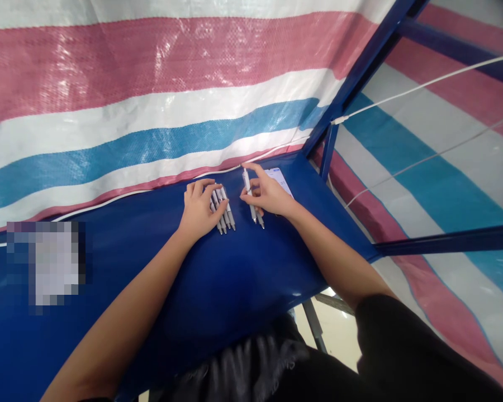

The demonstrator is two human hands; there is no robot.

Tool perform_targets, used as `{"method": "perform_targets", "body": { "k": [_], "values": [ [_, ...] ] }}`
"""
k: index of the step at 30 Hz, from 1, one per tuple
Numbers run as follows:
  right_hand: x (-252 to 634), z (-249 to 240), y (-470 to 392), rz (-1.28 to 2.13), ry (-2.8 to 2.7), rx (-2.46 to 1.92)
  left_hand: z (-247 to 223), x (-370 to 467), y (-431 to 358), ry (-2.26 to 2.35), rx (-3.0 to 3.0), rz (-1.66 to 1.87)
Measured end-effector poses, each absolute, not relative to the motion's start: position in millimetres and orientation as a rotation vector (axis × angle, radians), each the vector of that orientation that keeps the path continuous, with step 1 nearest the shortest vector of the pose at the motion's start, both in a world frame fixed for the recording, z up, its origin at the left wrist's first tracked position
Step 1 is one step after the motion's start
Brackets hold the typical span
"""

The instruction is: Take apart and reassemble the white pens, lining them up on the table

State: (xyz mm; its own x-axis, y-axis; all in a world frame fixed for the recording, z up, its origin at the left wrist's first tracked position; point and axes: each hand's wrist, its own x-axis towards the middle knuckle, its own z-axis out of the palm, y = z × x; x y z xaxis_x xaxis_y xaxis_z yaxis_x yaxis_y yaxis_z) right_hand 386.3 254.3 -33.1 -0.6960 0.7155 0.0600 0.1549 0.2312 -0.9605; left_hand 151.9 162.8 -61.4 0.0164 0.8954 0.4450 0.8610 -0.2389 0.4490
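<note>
Several white pens with grey grips (228, 216) lie side by side in a row on the blue tabletop, their tips toward me. Curled over the row's upper left, my left hand (199, 209) has its thumb against the pens and hides part of them. To the right, my right hand (270, 194) pinches a similar white and grey pen (247, 184), index finger at its upper end and thumb along its side. Just beside that one, the grey end of another pen (260, 221) shows under the right fingers; whether it is held or lying on the table, I cannot tell.
A phone with a lit screen (281, 181) lies behind my right hand. At the left of the blue table (235, 301) is a blurred-out pale object (54, 265). A striped plastic sheet (151, 123), a white cable (104, 199) and a blue metal frame (329, 148) border the table.
</note>
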Motion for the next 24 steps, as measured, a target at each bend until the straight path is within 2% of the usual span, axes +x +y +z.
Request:
{"method": "perform_targets", "body": {
  "k": [5, 24],
  "values": [
    [386.4, -35.2, 255.0, 1.427, -2.034, -0.846, -59.6, 153.8, 161.7, 1.867, 2.260, 0.843],
    [385.7, -27.9, 248.7, 1.452, -2.044, -0.759, -62.0, 150.8, 165.4, 1.788, 2.286, 0.699]
  ]
}}
